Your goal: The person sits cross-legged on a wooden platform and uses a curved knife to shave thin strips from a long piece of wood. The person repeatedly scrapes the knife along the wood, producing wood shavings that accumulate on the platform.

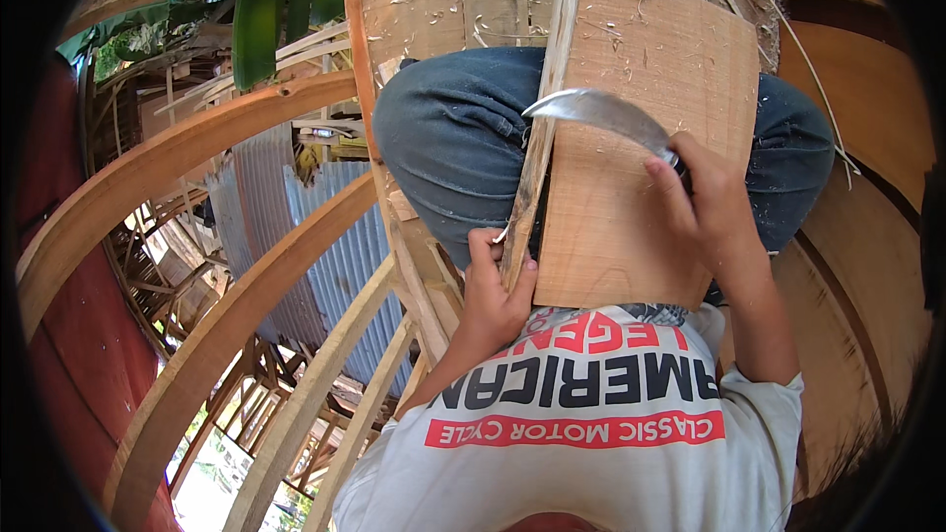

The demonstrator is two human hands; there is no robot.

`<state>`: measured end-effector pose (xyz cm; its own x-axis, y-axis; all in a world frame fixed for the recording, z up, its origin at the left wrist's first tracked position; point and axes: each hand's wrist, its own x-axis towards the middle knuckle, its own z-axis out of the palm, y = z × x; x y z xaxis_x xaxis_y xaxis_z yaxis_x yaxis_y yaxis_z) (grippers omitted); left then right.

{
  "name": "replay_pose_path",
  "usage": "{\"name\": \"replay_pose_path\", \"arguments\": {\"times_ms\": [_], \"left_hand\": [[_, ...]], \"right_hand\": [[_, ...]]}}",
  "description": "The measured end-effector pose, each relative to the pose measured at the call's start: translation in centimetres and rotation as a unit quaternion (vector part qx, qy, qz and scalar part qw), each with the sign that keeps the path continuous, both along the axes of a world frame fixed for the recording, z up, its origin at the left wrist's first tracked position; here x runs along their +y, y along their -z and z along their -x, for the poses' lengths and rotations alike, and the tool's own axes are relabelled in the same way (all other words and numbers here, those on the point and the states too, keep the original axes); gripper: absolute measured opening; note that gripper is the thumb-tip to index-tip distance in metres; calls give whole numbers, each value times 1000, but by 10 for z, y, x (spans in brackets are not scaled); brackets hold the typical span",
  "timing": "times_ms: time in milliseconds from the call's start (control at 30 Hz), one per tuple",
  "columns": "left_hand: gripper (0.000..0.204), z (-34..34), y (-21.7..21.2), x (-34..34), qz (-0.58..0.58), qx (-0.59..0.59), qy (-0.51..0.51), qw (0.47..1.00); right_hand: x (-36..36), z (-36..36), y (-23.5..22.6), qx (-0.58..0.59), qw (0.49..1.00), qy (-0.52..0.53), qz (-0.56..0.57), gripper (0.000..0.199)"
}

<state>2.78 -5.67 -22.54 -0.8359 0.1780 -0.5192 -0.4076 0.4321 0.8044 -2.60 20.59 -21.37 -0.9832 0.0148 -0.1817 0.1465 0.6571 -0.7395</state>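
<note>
The two hands work on one wooden strip. The right hand (705, 197) is closed around the dark handle of a single curved knife (606, 113), its fingers wrapped rather than spread. The left hand (493, 291) pinches the near end of the wooden strip (559, 49) between thumb and fingers. The strip lies above the person's lap, along the left side of a flat board; its long axis runs away from the person, the far end leaning slightly right. The knife's blade arches across the strip, tip pointing left and hooking a little toward the person; whether steel meets wood cannot be told.

The one board (631, 222) rests over the lap, its near edge against the printed white shirt (591, 478), its far edge beyond the knees. Bare board lies between the blade and this near edge, giving room to the right of the strip. Two legs in blue jeans (453, 138) emerge, one on each side of the board.

Farther out, pale planks (414, 5) extend ahead, strewn with shavings too numerous to count. At left stand three broad curved ribs (197, 177), with open gaps between them; corrugated sheets (340, 246) show through.
</note>
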Motion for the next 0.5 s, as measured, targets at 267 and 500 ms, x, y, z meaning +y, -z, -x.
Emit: {"name": "replay_pose_path", "arguments": {"times_ms": [267, 500], "left_hand": [[45, -2, -5, 6, 8, -18, -17, 1000], [56, -4, -2, 0, -27, -10, 2, 1000]], "right_hand": [[-22, -5, -14, -55, 975, -170, -133, 36], [-4, 13, 9, 16, 969, -152, -192, 41]]}}
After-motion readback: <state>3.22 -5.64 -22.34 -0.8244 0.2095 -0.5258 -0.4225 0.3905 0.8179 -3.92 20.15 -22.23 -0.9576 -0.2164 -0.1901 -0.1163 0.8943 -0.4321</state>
